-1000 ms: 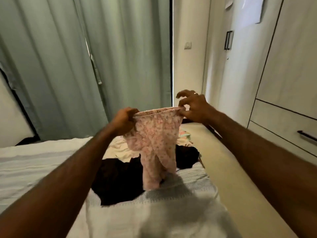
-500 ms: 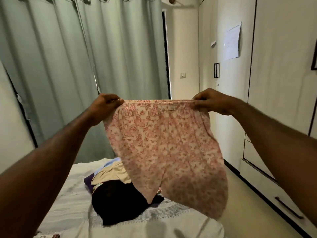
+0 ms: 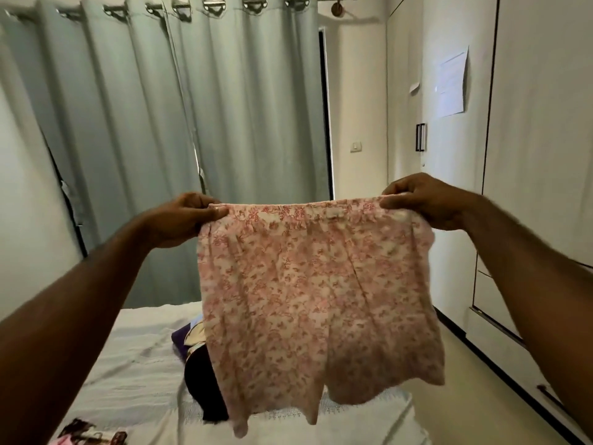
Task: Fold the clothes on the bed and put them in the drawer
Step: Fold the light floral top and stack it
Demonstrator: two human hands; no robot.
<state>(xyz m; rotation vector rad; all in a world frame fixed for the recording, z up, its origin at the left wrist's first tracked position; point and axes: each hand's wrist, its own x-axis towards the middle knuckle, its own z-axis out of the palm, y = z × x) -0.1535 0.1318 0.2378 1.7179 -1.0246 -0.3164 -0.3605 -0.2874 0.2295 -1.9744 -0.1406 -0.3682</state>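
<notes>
A pair of pink floral shorts [image 3: 308, 300] hangs spread flat in the air above the bed [image 3: 128, 364]. My left hand [image 3: 184, 220] pinches the left end of the waistband. My right hand [image 3: 423, 200] pinches the right end, so the waistband is stretched level between them. Behind the shorts, a pile of clothes [image 3: 195, 358] lies on the white bedspread, with a black garment and purple and cream pieces showing; most of the pile is hidden. Wardrobe drawers [image 3: 494, 319] sit low on the right, shut.
Grey-green curtains [image 3: 160, 139] hang behind the bed. A white wardrobe [image 3: 529, 123] runs along the right wall, with a strip of beige floor [image 3: 465, 396] between it and the bed. Some pink and patterned items [image 3: 90, 435] lie at the bed's near left corner.
Both hands spread apart and lifted the shorts from a bunched hang near the bed to a flat, stretched display; the view tilted upward.
</notes>
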